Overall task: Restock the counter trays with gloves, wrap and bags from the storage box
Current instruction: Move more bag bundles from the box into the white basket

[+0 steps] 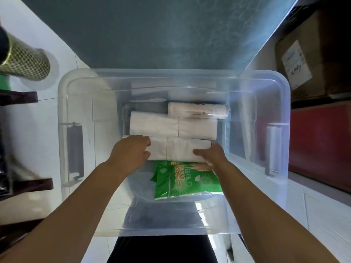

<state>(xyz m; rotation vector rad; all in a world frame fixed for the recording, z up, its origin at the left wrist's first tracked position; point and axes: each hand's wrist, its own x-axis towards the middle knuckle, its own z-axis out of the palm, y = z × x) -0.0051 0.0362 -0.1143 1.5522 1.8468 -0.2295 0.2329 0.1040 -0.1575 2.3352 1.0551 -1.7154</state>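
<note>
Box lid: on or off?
Off. The left grip and right grip reach in past the box rim and hold the near white bundle inside; nothing covers the opening.

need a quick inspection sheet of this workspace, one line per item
surface: white tiles, clear box standing on them
job's things: in the box, white near bundle, white far bundle behind it, roll at the back, green packs nearest the person
clutter: mesh cylinder left of the box
grippers: left hand and right hand grip the near bundle's ends
cables: nothing seen
surroundings: carton and red block at right, dark wood at left
</note>
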